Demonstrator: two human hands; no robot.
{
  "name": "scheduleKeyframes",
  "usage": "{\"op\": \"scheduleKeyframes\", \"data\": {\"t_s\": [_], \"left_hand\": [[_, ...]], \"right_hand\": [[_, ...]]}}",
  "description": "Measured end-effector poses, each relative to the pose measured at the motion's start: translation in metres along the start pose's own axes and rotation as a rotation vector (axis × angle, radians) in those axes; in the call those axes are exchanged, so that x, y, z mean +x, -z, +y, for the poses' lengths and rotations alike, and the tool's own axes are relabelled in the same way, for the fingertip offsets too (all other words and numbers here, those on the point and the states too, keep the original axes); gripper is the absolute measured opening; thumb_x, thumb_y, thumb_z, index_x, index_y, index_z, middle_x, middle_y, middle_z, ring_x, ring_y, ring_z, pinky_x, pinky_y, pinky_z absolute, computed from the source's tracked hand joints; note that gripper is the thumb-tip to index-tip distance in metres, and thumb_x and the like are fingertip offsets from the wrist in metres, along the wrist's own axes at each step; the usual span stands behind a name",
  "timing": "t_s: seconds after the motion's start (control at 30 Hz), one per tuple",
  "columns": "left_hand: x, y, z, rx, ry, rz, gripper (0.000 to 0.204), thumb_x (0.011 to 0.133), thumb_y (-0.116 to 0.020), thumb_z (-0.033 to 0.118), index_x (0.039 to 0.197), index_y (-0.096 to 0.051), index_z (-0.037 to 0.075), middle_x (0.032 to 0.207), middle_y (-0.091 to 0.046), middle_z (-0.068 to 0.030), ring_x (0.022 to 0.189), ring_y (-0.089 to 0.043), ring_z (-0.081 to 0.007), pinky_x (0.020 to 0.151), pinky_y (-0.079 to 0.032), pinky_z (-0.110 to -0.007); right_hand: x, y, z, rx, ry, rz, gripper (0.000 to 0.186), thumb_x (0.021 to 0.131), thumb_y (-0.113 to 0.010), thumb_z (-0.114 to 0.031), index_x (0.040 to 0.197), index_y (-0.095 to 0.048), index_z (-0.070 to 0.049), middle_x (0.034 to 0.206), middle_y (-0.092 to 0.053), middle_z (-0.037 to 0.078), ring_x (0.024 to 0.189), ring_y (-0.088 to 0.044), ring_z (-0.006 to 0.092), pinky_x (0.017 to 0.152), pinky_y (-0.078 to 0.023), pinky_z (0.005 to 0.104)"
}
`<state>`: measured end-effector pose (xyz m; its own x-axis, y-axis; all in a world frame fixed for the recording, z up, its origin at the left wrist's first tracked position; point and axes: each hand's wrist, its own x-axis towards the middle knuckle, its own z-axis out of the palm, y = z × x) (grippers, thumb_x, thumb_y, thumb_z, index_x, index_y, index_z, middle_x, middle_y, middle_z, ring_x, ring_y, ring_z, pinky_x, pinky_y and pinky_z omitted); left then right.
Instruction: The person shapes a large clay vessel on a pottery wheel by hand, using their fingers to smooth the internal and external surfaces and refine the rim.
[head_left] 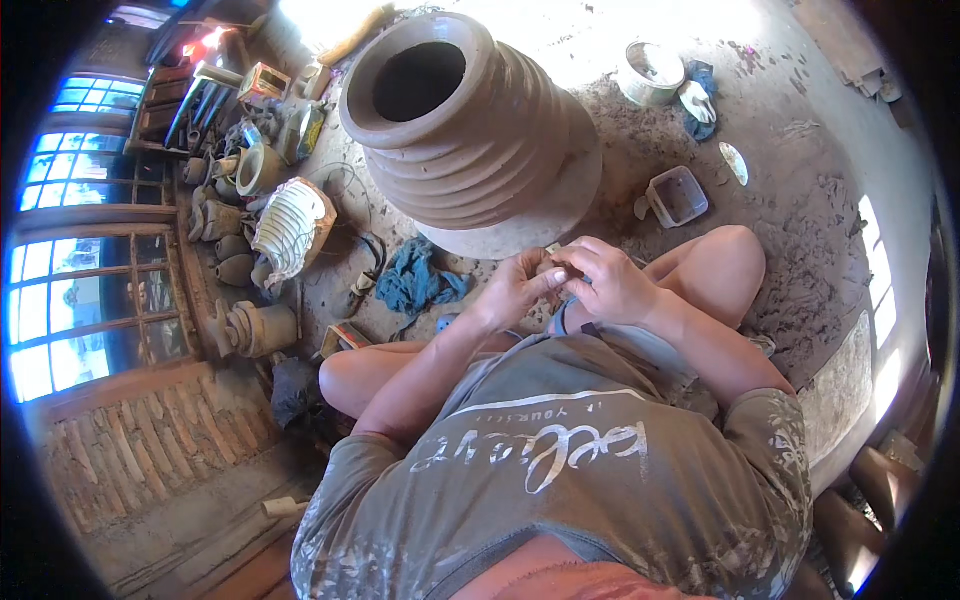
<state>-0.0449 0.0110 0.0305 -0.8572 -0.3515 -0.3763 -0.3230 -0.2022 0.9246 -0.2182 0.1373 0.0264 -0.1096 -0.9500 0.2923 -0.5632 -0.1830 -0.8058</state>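
Both my hands meet over my lap, just on the near side of a big ribbed clay pot. My left hand is closed, its thumb and fingers pinched together. Against it, my right hand is closed too, with curled fingers. Between the fingertips sits something small and brownish, mostly covered, whose kind I cannot make out. The tall pot has a thick round rim and a dark opening, and it stands on a round pale base. Neither hand touches the pot.
A crumpled blue-green cloth lies left of my hands. To the right are a square plastic tub, a round bucket and a white glove. Small pots and a white ribbed piece line the left side, near windows.
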Motion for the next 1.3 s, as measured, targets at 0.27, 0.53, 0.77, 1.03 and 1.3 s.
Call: {"op": "scheduleKeyframes", "data": {"t_s": [0.27,0.53,0.77,1.03,1.3], "left_hand": [[-0.009,0.015,0.009,-0.087,0.179,-0.094,0.049,0.111,-0.052,0.05,0.104,-0.067,0.003,0.075,-0.064,-0.0008,0.063,-0.057,-0.0072,0.055,-0.045,-0.024],[-0.007,0.009,0.015,-0.065,0.106,0.007,0.042,0.111,-0.054,0.046,0.106,-0.067,0.007,0.08,-0.066,0.0017,0.064,-0.054,-0.0036,0.055,-0.041,-0.021],[-0.015,0.005,0.032,0.02,-0.181,0.369,0.04,0.113,-0.049,0.043,0.11,-0.064,0.006,0.085,-0.07,-0.0018,0.065,-0.053,-0.0073,0.057,-0.042,-0.024],[0.016,0.108,0.195,1.022,-1.058,1.166,0.047,0.098,-0.072,0.037,0.108,-0.057,-0.007,0.095,-0.058,-0.0192,0.095,-0.056,-0.0378,0.09,-0.044,-0.049],[0.058,0.15,0.197,1.082,-0.466,1.032,0.056,0.097,-0.072,0.043,0.125,-0.059,-0.004,0.119,-0.064,-0.0314,0.113,-0.064,-0.0437,0.099,-0.049,-0.052]], "right_hand": [[0.001,-0.003,0.001,-0.34,0.344,0.034,0.019,0.089,-0.075,-0.018,0.096,-0.07,-0.002,0.087,-0.062,0.01,0.078,-0.063,0.0282,0.068,-0.056,0.0376],[0.009,-0.002,-0.007,-0.141,0.174,0.089,0.016,0.09,-0.073,-0.014,0.097,-0.07,0.001,0.091,-0.066,0.013,0.087,-0.068,0.0322,0.077,-0.058,0.042],[0.024,0.013,-0.01,-0.162,0.076,0.208,0.011,0.09,-0.073,-0.004,0.099,-0.072,0.0,0.097,-0.072,0.016,0.09,-0.071,0.0353,0.079,-0.059,0.0415],[0.087,0.045,-0.02,0.053,-0.108,0.506,0.018,0.095,-0.076,-0.006,0.111,-0.076,0.001,0.1,-0.077,0.015,0.086,-0.075,0.0182,0.077,-0.058,0.0312],[0.117,0.037,-0.013,0.06,-0.066,0.509,0.023,0.093,-0.077,-0.006,0.115,-0.077,0.0,0.103,-0.078,0.015,0.087,-0.076,0.0183,0.077,-0.06,0.0303]]}}
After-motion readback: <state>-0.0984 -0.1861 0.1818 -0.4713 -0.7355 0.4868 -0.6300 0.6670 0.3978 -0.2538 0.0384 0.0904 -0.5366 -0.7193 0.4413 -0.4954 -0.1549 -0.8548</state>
